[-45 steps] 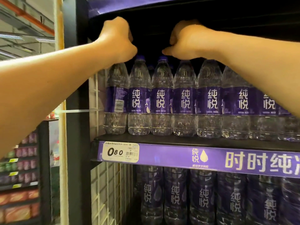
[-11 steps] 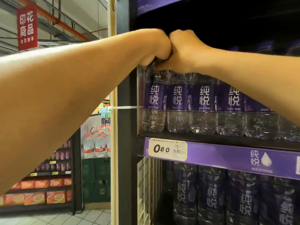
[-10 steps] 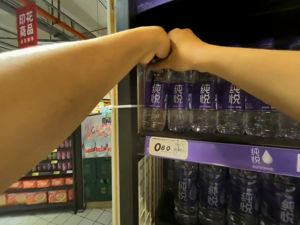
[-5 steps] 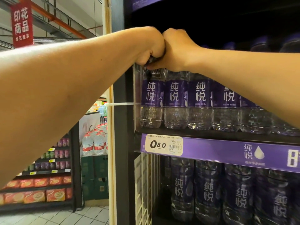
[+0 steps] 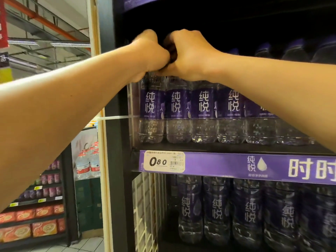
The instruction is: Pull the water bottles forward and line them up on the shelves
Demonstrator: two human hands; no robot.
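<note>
Where caps vanish under curled fingers, both hands atop the leftmost bottles, grip unclear.

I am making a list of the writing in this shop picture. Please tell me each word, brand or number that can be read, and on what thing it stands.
"纯悦": purple labels of the water bottles on both shelves.
"0.80", read as "080": white price tag; its small print and barcode digits are too small to read.
"纯悦" beside a drop logo, then "时时", cut off at the frame edge: purple shelf strip; the small line beneath is blurred.
Red hanging sign, top left: mostly cut off, unreadable.
</note>
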